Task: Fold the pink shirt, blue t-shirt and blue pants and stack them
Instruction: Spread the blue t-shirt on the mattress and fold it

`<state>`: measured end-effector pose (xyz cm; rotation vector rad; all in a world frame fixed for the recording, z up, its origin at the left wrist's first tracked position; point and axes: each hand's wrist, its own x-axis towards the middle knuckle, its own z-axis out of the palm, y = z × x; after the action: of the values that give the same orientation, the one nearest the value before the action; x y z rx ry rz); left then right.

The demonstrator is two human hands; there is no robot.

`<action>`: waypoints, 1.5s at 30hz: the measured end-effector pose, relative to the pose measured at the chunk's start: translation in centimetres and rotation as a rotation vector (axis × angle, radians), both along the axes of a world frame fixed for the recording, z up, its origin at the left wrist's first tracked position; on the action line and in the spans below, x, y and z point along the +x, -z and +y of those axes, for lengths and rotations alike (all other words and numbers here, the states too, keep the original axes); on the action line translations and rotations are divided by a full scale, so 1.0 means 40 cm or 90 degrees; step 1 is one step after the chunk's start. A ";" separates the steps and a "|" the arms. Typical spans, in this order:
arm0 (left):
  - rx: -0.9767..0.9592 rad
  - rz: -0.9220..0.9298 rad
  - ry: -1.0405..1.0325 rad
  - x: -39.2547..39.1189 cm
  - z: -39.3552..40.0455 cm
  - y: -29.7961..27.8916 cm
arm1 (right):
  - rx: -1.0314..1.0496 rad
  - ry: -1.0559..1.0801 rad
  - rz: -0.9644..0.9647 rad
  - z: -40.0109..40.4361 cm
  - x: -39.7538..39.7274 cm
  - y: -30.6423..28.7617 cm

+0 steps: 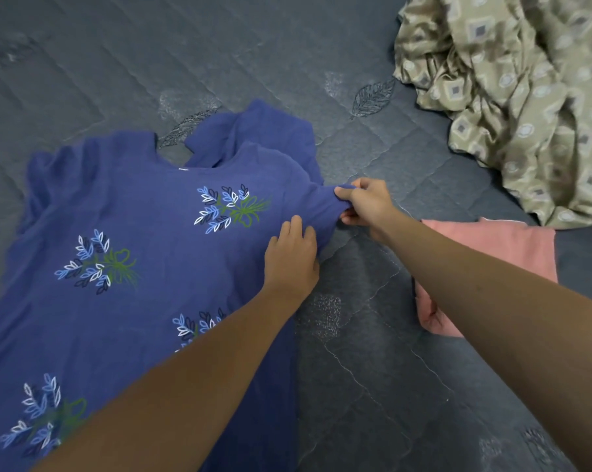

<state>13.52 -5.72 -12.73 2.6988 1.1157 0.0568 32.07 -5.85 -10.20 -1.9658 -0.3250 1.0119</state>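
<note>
Right hand [364,207] pinching soft blue t-shirt [134,233] sleeve; left hand [291,257] flat beside it; folded pink shirt [502,253] right of both.

We find the t-shirt [134,233] spread left of our fingers [347,194]. The folded shirt [499,247] lies just right, the crumpled cloth [526,97] beyond.

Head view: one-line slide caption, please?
Right hand pinches the blue t-shirt sleeve, left hand pressing beside it; folded pink shirt waits.
</note>
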 end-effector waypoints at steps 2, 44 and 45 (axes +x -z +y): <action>-0.037 -0.074 -0.025 -0.011 0.008 -0.001 | 0.014 -0.002 0.021 -0.004 -0.009 -0.017; -0.457 -0.498 -0.551 -0.851 0.551 0.006 | 0.126 -0.584 -0.391 0.754 -0.815 -0.037; -0.448 -0.492 -0.552 -0.872 0.565 0.002 | 0.124 -0.591 -0.396 0.778 -0.840 -0.035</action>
<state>-21.37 16.89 -12.83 1.2501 1.5170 0.6339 -1.53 25.26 -8.82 -1.8999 -1.7229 0.8024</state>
